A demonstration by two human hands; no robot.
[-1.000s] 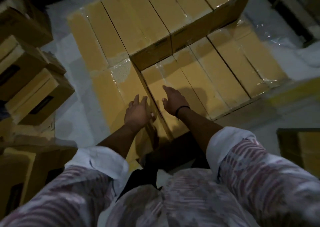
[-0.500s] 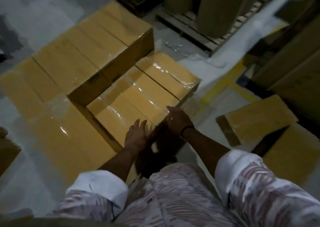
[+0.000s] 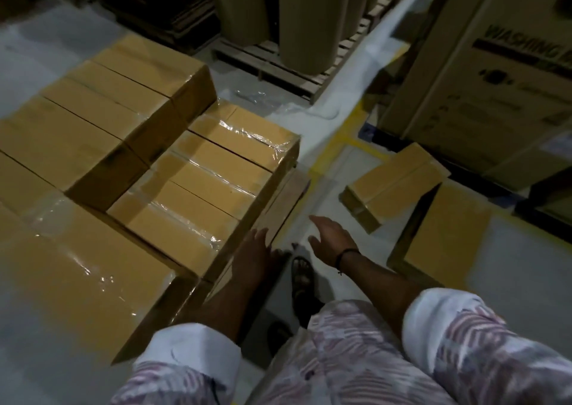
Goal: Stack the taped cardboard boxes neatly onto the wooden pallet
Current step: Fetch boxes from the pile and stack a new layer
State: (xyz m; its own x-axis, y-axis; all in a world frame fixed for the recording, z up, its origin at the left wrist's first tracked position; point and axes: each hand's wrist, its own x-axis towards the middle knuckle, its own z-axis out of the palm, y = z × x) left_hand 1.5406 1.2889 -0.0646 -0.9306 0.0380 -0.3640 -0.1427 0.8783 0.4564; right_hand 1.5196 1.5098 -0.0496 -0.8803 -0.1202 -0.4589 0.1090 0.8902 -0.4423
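Taped cardboard boxes [image 3: 198,184] lie packed side by side in a low stack at the left, their tops glossy with clear tape. A second layer of boxes [image 3: 102,116] sits on the far left part of the stack. The pallet beneath them is hidden. My left hand [image 3: 253,256] hangs with loose fingers beside the stack's near right side. My right hand [image 3: 331,237] is off the boxes, open, over the floor to the right. A loose taped box [image 3: 393,184] lies on the floor further right. Another box [image 3: 442,234] lies just in front of it.
A wooden pallet [image 3: 278,64] with tall brown paper rolls [image 3: 306,14] stands at the back. A big washing-machine carton [image 3: 495,73] fills the upper right. Yellow floor lines [image 3: 334,147] mark the grey floor. My sandalled foot [image 3: 301,276] stands between my arms.
Both hands have come off the tops of the stacked boxes. The view has swung right, bringing the loose floor boxes and the carton into sight. My right hand now reaches out over the floor.
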